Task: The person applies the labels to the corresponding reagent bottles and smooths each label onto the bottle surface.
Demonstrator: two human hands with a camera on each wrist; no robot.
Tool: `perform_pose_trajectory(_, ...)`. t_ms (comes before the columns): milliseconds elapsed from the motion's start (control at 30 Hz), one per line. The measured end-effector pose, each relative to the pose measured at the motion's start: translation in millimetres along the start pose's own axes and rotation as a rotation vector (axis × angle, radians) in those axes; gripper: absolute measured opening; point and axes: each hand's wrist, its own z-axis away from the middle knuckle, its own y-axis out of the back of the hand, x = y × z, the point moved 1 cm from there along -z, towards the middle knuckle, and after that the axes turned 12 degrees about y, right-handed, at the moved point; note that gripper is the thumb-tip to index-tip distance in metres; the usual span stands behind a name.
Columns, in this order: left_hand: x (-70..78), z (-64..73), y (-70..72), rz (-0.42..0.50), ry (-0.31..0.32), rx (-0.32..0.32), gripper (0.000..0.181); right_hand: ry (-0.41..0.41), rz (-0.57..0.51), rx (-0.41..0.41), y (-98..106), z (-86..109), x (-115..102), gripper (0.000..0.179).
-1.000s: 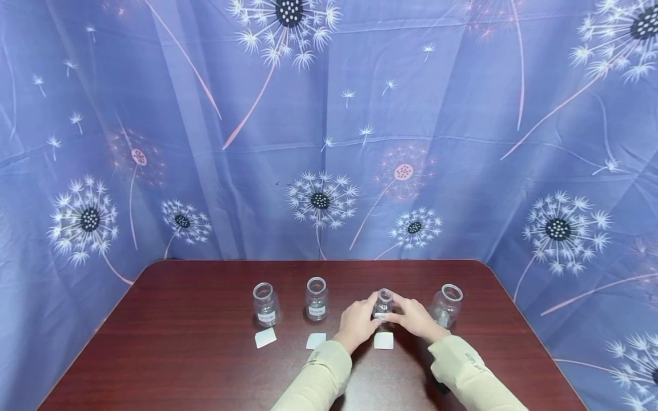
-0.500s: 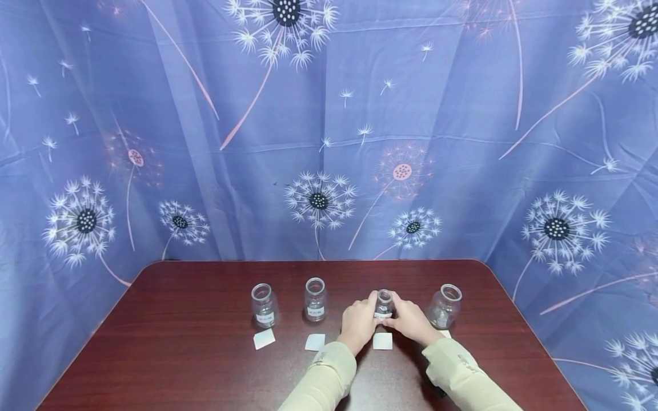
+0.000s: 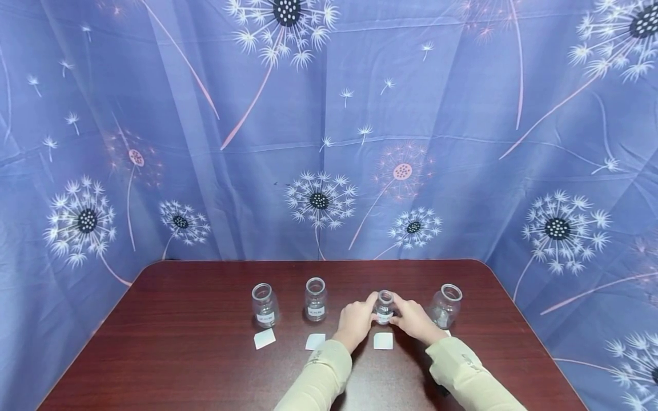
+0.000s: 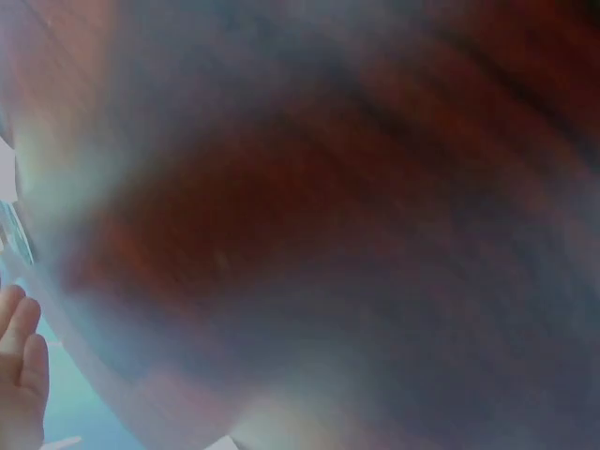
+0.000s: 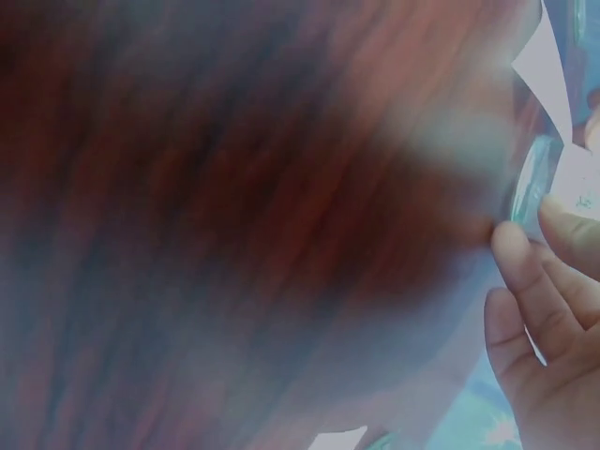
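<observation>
A small clear glass jar with a white label stands on the table between both hands in the head view. My left hand grips its left side, thumb in front and fingers behind. From the right, my right hand holds the same jar with thumb and fingers. In the right wrist view the thumb lies by the label, and the other fingertips reach the jar's base. The left wrist view catches only part of the left hand. A white paper square lies just in front of the jar.
Two labelled glass jars stand to the left, with paper squares before them. A wider jar is close behind the right hand. Its paper is mostly hidden by the sleeve. A patterned curtain borders the table.
Both thumbs have slid down and apart along the jar's front, so more of its label shows. The jar stays in about the same place. The other jars have not moved.
</observation>
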Motion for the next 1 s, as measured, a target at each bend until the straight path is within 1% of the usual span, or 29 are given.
perform_pose_trajectory(100,-3.8,-0.6,2.0,0.008,-0.029,-0.005,0.044,0.05,-0.038,-0.026,3.8,0.4,1.7,0.052)
perform_pose_trajectory(300,-10.4,-2.6,5.5,0.016,-0.091,-0.009,0.042,0.108,-0.123,-0.111,12.9,0.1,3.0,0.047)
perform_pose_trajectory(433,-11.6,-4.4,7.7,0.005,-0.097,-0.021,0.043,0.132,-0.13,-0.165,18.1,-0.8,3.1,0.046)
perform_pose_trajectory(533,-11.1,-5.8,8.6,-0.004,-0.091,-0.033,0.043,0.136,-0.105,-0.193,20.2,-1.7,3.7,0.046)
perform_pose_trajectory(667,-10.1,-6.4,10.2,-0.008,-0.084,-0.036,0.042,0.14,-0.077,-0.192,20.2,-1.5,4.6,0.047)
perform_pose_trajectory(800,-10.0,-6.2,11.6,-0.009,-0.088,-0.046,0.042,0.123,-0.098,-0.174,17.2,-0.4,5.7,0.052)
perform_pose_trajectory(900,-10.4,-5.7,12.1,-0.004,-0.093,-0.052,0.042,0.091,-0.134,-0.136,13.8,0.3,5.6,0.054)
perform_pose_trajectory(1000,-10.3,-4.8,13.2,-0.003,-0.094,-0.05,0.042,0.072,-0.135,-0.083,10.5,1.5,5.3,0.053)
